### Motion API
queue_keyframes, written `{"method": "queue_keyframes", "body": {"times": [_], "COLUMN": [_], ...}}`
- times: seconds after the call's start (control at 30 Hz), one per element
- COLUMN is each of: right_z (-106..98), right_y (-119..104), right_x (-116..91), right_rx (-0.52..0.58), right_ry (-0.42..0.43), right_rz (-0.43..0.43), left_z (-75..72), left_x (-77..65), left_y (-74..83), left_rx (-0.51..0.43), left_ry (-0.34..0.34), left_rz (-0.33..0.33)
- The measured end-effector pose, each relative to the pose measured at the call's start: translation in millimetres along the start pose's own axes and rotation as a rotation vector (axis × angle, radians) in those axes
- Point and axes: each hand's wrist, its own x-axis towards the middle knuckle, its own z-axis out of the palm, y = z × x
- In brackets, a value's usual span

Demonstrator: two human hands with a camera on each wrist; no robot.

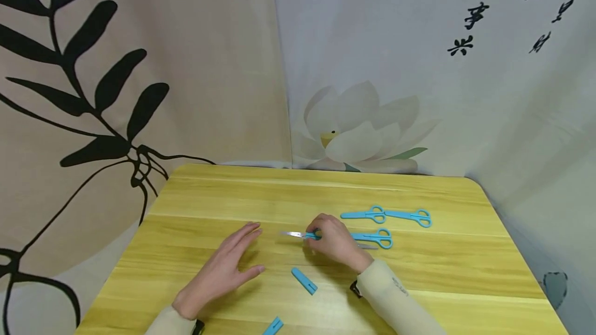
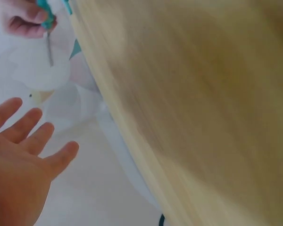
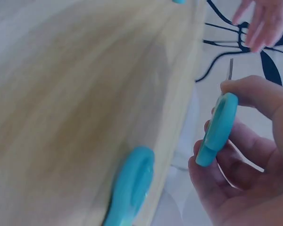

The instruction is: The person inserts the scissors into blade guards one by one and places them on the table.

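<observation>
My right hand (image 1: 336, 239) pinches a pair of scissors (image 3: 218, 129) by its blue handle between thumb and fingers. In the head view, the bare metal blades (image 1: 294, 234) of these scissors point left, toward my other hand. My left hand (image 1: 221, 268) hovers over the left part of the table, fingers spread and holding nothing. Between the hands, nearer the front, lies a blue blade cover (image 1: 304, 280). Another blue cover (image 1: 273, 326) is cut off by the bottom edge. Beside my right hand lies a pair of blue-handled scissors (image 1: 384, 238), partly hidden by the hand, with a bare metal blade (image 1: 368, 246) just below it.
Two covered blue scissors lie end to end farther back: the left pair (image 1: 363, 215) and the right pair (image 1: 410, 216). All of this is on a yellow wooden table (image 1: 447, 273). Printed curtains (image 1: 223, 66) hang behind its far edge.
</observation>
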Motion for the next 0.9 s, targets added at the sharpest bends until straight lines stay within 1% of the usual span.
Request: {"method": "queue_keyframes", "body": {"times": [0.2, 0.33, 0.63, 0.8, 0.9], "right_z": [-17, -27, -46, -55, -58], "right_y": [2, 5, 12, 14, 16], "right_x": [-10, -19, -37, -47, -52], "right_rx": [0.029, 0.023, 0.020, 0.046, 0.058], "right_ry": [0.068, 0.101, 0.180, 0.232, 0.259], "right_rz": [0.054, 0.065, 0.034, 0.020, -0.004], "left_z": [4.9, 8.0, 16.6, 22.9, 26.2], "left_x": [13.2, 18.9, 25.8, 33.4, 38.3], "left_y": [5.2, 8.6, 12.3, 14.5, 15.9], "left_rx": [-0.035, -0.057, -0.119, -0.138, -0.147], "left_ry": [-0.079, -0.125, -0.206, -0.251, -0.275], "left_rz": [0.022, 0.023, 0.008, 0.022, 0.035]}}
